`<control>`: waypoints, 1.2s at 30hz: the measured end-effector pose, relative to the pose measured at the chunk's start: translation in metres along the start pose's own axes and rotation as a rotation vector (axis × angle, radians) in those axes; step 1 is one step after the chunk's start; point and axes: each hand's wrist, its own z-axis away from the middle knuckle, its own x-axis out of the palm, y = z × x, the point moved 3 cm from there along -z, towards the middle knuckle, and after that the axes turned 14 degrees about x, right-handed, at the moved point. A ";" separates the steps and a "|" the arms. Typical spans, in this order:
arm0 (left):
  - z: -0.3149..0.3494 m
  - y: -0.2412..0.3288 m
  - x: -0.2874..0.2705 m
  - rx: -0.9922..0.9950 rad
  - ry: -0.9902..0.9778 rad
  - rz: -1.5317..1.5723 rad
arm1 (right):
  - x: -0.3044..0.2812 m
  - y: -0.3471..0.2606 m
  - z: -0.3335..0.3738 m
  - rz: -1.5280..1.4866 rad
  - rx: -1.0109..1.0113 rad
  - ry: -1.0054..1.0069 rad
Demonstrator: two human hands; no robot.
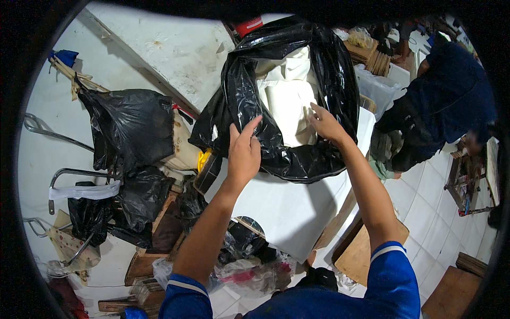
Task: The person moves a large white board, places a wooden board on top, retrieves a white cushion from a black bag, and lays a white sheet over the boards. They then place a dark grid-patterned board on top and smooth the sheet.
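A large black plastic bag (334, 80) stands with its mouth wide, its sides bunched and folded. Inside it lie cream-white folded or stacked pieces (289, 109); their exact kind is hard to make out. My left hand (245, 151) is at the bag's near left side, fingers spread, holding nothing. On the other side, my right hand (325, 125) reaches over the bag's mouth beside the white pieces, fingers stretched out and partly apart. Whether its fingertips touch the white pieces, I cannot tell.
Under the bag is a white table (289, 212). Black bags (133, 125) hang from metal hooks on the left. A person in dark clothing (451, 95) bends down at the right, near a clear plastic bag (374, 87). A wooden board (369, 250) stands below the table.
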 end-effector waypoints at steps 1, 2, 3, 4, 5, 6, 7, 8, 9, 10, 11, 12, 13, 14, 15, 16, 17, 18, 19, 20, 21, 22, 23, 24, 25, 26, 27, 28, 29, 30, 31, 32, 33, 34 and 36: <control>-0.002 0.002 -0.003 0.039 0.018 -0.043 | 0.005 0.011 -0.012 0.029 0.061 0.024; -0.005 0.004 -0.007 0.080 0.038 -0.086 | 0.006 0.021 -0.025 0.122 0.115 0.060; -0.008 0.004 -0.012 0.107 0.046 -0.125 | 0.006 0.032 -0.033 0.215 0.168 0.096; -0.012 0.004 -0.018 0.123 0.067 -0.110 | 0.008 0.043 -0.038 0.248 0.285 0.212; -0.014 0.004 -0.023 0.124 0.081 -0.102 | 0.008 0.050 -0.044 0.189 0.294 0.218; -0.017 0.003 -0.026 0.123 0.060 -0.115 | 0.007 0.056 -0.051 0.133 0.315 0.224; -0.021 0.003 -0.028 0.107 0.039 -0.123 | 0.004 0.061 -0.057 0.080 0.353 0.234; -0.024 0.004 -0.029 0.145 0.038 -0.114 | 0.002 0.059 -0.061 0.041 0.184 0.266; -0.027 0.006 -0.030 0.167 0.035 -0.101 | -0.001 0.059 -0.067 0.049 0.133 0.273; -0.031 0.007 -0.031 0.181 0.026 -0.092 | -0.004 0.059 -0.072 0.056 0.108 0.277; -0.035 0.008 -0.033 0.216 0.039 -0.089 | -0.008 0.058 -0.077 0.064 0.092 0.286; -0.040 0.008 -0.035 0.242 0.045 -0.090 | -0.010 0.058 -0.081 0.075 0.156 0.309; -0.042 0.009 -0.037 0.268 0.050 -0.092 | -0.012 0.059 -0.084 0.061 0.268 0.308; -0.043 0.009 -0.039 0.282 0.064 -0.128 | -0.013 0.057 -0.084 0.077 0.257 0.336; -0.042 0.008 -0.041 0.268 0.056 -0.121 | -0.013 0.055 -0.084 0.087 0.298 0.365; -0.038 0.007 -0.042 0.255 0.048 -0.113 | -0.011 0.052 -0.083 0.098 0.267 0.379; -0.034 0.006 -0.043 0.250 0.043 -0.110 | -0.008 0.050 -0.079 0.109 0.250 0.391; -0.027 0.004 -0.044 0.237 0.039 -0.117 | -0.005 0.048 -0.076 0.123 0.229 0.410; -0.020 0.001 -0.045 0.199 0.028 -0.155 | 0.000 0.046 -0.074 0.119 0.234 0.387; -0.014 -0.002 -0.046 0.182 0.025 -0.199 | 0.005 0.046 -0.073 0.115 0.235 0.370; -0.008 -0.006 -0.047 0.165 0.020 -0.242 | 0.008 0.046 -0.072 0.107 0.228 0.344; -0.004 -0.009 -0.046 0.189 0.013 -0.296 | 0.009 0.047 -0.072 0.122 0.268 0.321; 0.001 -0.012 -0.046 0.154 -0.008 -0.276 | 0.010 0.048 -0.072 0.061 0.273 0.309; 0.005 -0.015 -0.046 0.120 -0.026 -0.256 | 0.007 0.050 -0.073 0.003 0.276 0.300; 0.009 -0.018 -0.045 0.068 -0.049 -0.235 | 0.004 0.052 -0.073 -0.051 0.312 0.295; 0.011 -0.019 -0.044 0.061 -0.050 -0.227 | -0.001 0.055 -0.074 -0.410 0.323 0.198; 0.014 -0.021 -0.043 0.037 -0.056 -0.218 | -0.008 0.056 -0.072 -0.418 0.322 0.348; 0.015 -0.022 -0.042 0.019 -0.060 -0.204 | -0.019 0.059 -0.069 -0.703 0.342 0.333; 0.017 -0.023 -0.040 0.016 -0.070 -0.193 | -0.028 0.063 -0.064 -0.982 0.397 0.303; 0.019 -0.023 -0.038 0.015 -0.081 -0.179 | -0.036 0.065 -0.057 -1.172 0.394 0.293; 0.021 -0.022 -0.037 0.041 -0.082 -0.164 | -0.043 0.063 -0.052 -1.326 0.406 0.243; 0.024 -0.023 -0.036 0.019 -0.112 -0.149 | -0.047 0.059 -0.047 -1.367 0.358 0.151; 0.027 -0.023 -0.034 0.023 -0.132 -0.133 | -0.052 0.057 -0.040 -1.409 0.374 0.127; 0.030 -0.024 -0.032 0.029 -0.151 -0.119 | -0.052 0.051 -0.034 -1.294 0.338 0.023; 0.039 -0.024 -0.028 -0.021 -0.204 -0.072 | -0.048 0.043 -0.019 -1.064 0.306 -0.135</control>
